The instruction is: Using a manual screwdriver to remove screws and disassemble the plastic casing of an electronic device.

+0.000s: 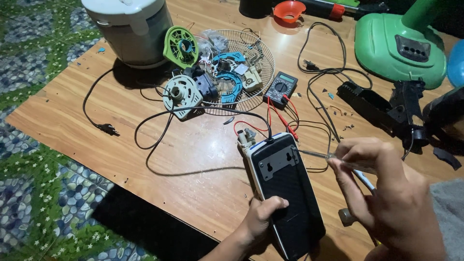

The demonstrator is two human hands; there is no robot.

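Note:
My left hand [261, 216] grips the near left edge of a long black panel with a white rim [285, 188], lying back-up on the wooden board [72, 116]. My right hand [386, 193] holds a screwdriver with a clear handle [316, 154]; its metal tip points at the upper right corner of the panel's grey mounting bracket [277, 163]. A small white connector with red wires [245, 137] sticks out at the panel's far end.
A black multimeter [280, 87] with red and black leads lies beyond the panel. A wire fan guard [251, 72] holds blue and white parts. A white rice cooker [128, 29], green fan base [398, 46], black plastic pieces [382, 106], orange funnel [288, 10] and black cords surround them.

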